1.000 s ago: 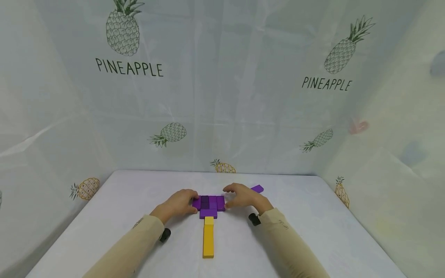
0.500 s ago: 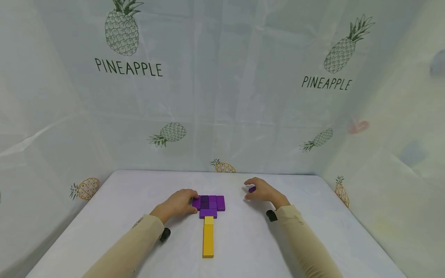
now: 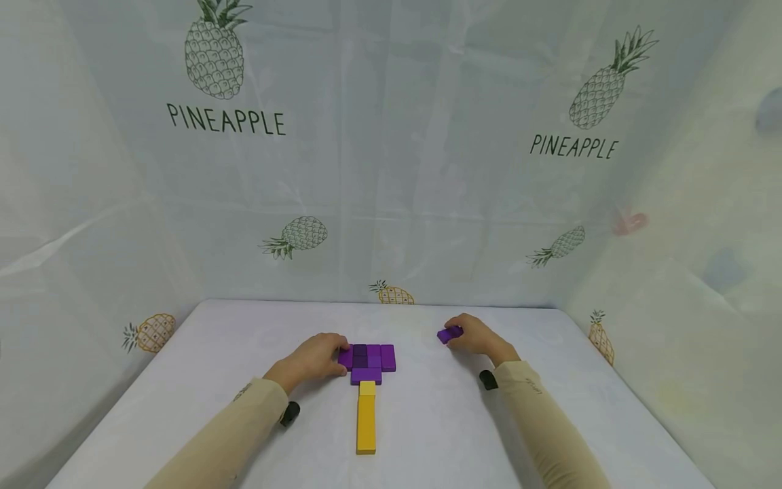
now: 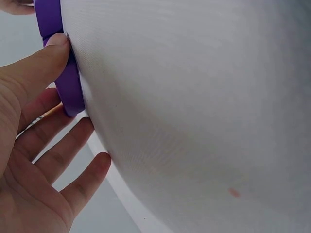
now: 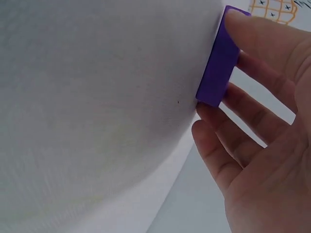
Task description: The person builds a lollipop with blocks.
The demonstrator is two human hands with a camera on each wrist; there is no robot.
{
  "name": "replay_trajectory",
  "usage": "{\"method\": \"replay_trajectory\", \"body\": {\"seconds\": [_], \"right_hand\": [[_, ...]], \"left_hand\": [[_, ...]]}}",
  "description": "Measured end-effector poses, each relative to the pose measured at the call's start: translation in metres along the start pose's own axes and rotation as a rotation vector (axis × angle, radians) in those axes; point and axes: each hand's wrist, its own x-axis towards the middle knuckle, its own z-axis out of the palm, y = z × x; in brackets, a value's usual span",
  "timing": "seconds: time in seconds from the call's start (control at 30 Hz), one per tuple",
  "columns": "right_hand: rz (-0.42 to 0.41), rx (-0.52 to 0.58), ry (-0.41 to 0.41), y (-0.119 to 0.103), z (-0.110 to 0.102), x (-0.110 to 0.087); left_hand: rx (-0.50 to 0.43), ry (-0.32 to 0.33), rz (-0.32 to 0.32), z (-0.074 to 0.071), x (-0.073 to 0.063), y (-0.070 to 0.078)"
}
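Flat purple blocks (image 3: pixel 375 356) lie side by side on the table, with a wider purple block (image 3: pixel 366 375) against their near side. A short yellow block (image 3: pixel 367 388) and a long yellow block (image 3: pixel 366 424) run from it toward me. My left hand (image 3: pixel 314 355) pinches the leftmost purple block (image 4: pixel 70 85) between thumb and fingers, the other fingers spread beside it. Farther right, my right hand (image 3: pixel 476 336) holds a separate purple block (image 5: pixel 218 63) by thumb and fingers, low over the table; whether it touches the surface I cannot tell.
The white table (image 3: pixel 293 462) ends at a back edge where a pineapple-print curtain (image 3: pixel 391 170) hangs. More of this sheet rises at both sides. A black wrist device (image 3: pixel 488 379) sits under the right sleeve, another device (image 3: pixel 290 413) under the left.
My right hand has moved away from the joined blocks, to the right, and taken hold of the separate purple block there. The left hand stays in place at the leftmost block.
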Motion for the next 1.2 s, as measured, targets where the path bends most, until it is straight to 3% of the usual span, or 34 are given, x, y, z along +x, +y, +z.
{"method": "replay_trajectory", "body": {"seconds": [0.3,0.53,0.73,1.2], "right_hand": [[0.009,-0.016,-0.013,-0.003,0.005,0.006],[0.004,-0.016,-0.023,-0.019,0.013,0.015],[-0.061,-0.053,-0.038,-0.041,0.026,0.031],[-0.187,-0.014,-0.117,-0.091,0.049,0.059]], "left_hand": [[-0.009,-0.01,-0.022,0.001,0.0,0.001],[-0.008,-0.02,-0.026,0.003,0.002,0.0],[-0.011,-0.015,-0.024,0.002,0.002,-0.001],[-0.022,-0.015,-0.025,0.0,0.0,0.0]]}}
